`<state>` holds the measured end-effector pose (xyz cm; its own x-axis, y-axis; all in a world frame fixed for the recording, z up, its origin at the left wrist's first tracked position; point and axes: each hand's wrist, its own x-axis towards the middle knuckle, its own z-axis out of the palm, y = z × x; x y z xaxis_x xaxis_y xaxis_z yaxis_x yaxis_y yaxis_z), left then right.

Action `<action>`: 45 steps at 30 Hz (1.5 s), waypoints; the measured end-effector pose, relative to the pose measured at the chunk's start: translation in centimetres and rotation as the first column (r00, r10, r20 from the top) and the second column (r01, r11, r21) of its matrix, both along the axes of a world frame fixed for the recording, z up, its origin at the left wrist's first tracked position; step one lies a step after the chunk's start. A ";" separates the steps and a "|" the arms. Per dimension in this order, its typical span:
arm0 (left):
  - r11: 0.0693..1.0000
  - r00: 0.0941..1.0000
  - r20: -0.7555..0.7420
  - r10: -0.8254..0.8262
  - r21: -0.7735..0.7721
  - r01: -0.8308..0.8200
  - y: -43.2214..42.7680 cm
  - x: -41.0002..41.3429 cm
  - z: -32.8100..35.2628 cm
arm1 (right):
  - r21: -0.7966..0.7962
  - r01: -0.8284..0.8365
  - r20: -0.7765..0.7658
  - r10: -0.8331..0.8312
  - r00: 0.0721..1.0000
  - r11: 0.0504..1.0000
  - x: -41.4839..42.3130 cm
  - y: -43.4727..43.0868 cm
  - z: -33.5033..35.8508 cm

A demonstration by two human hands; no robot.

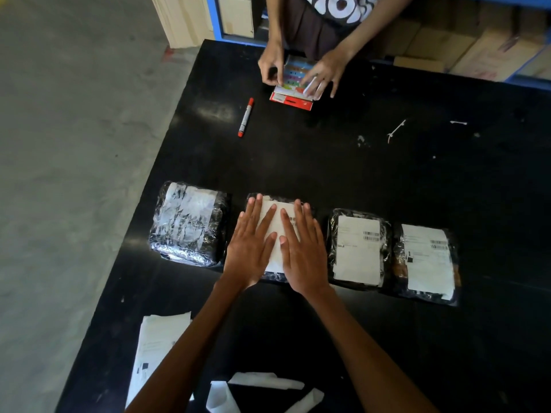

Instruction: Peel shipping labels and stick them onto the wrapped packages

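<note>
Both left hand (253, 244) and right hand (302, 253) press flat on the label (284, 205).

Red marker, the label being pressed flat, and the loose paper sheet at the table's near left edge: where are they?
Red marker (246, 117): head view, middle of its barrel.
Label (274, 257): head view, its bare white lower part.
Paper sheet (158, 341): head view, its upper middle.

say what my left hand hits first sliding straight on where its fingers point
The left hand crosses bare table, then likely meets the sticker booklet, just right of the red marker.
</note>
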<state>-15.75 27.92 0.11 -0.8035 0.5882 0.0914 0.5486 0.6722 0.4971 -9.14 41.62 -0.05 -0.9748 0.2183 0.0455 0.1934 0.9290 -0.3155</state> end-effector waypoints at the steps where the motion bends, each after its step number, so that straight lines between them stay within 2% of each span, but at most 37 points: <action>1: 0.997 0.999 0.012 0.046 0.057 -0.047 -0.1 0.2 -0.2 | -0.044 0.060 -0.015 -0.061 0.998 0.997 0.1 -0.2 -0.1; 3: 0.970 0.975 0.079 0.207 0.110 -0.214 -0.1 0.7 -0.3 | -0.211 0.269 -0.019 -0.279 0.960 0.940 0.6 -0.9 -0.3; 5: 0.913 0.898 0.233 0.374 0.082 -0.401 0.1 1.4 0.0 | -0.399 0.406 0.036 -0.428 0.903 0.822 1.3 -1.8 -0.7; 7: 0.878 0.841 0.322 0.434 0.058 -0.475 0.3 2.0 0.5 | -0.543 0.407 0.065 -0.447 0.892 0.734 1.7 -2.3 -0.8; 10: 0.880 0.859 0.344 0.379 0.155 -0.450 0.3 1.7 0.9 | -0.637 0.409 0.105 -0.452 0.886 0.653 1.3 -2.2 -0.5; 13: 0.881 0.873 0.366 0.323 0.220 -0.419 0.2 1.1 1.4 | -0.654 0.444 0.151 -0.470 0.870 0.612 0.6 -2.0 1.2; 19: 0.841 0.895 0.353 0.271 0.366 -0.399 2.0 1.8 4.8 | -0.678 0.339 0.028 -0.438 0.899 0.653 0.5 1.1 5.4; 24: 0.827 0.912 0.372 0.175 0.447 -0.341 7.7 3.4 7.0 | -0.671 0.331 -0.066 -0.499 0.864 0.663 2.8 7.3 7.7; 28: 0.817 0.892 0.452 -0.008 0.518 -0.255 15.0 6.8 7.2 | -0.631 0.417 -0.075 -0.587 0.806 0.654 7.2 14.5 8.0; 33: 0.848 0.797 0.591 -0.125 0.480 -0.223 22.7 11.7 4.9 | -0.566 0.551 -0.007 -0.671 0.741 0.614 12.7 22.2 6.0; 38: 0.909 0.710 0.683 -0.170 0.388 -0.155 27.3 14.5 1.0 | -0.520 0.612 0.127 -0.655 0.745 0.595 16.1 27.2 3.4; 41: 0.932 0.742 0.643 -0.190 0.355 -0.069 28.1 15.1 -0.5 | -0.522 0.606 0.215 -0.595 0.774 0.600 17.0 28.7 1.7; 45: 0.936 0.761 0.625 -0.173 0.344 -0.070 28.5 14.8 -0.6 | -0.441 0.602 0.241 -0.558 0.794 0.666 16.9 29.3 0.9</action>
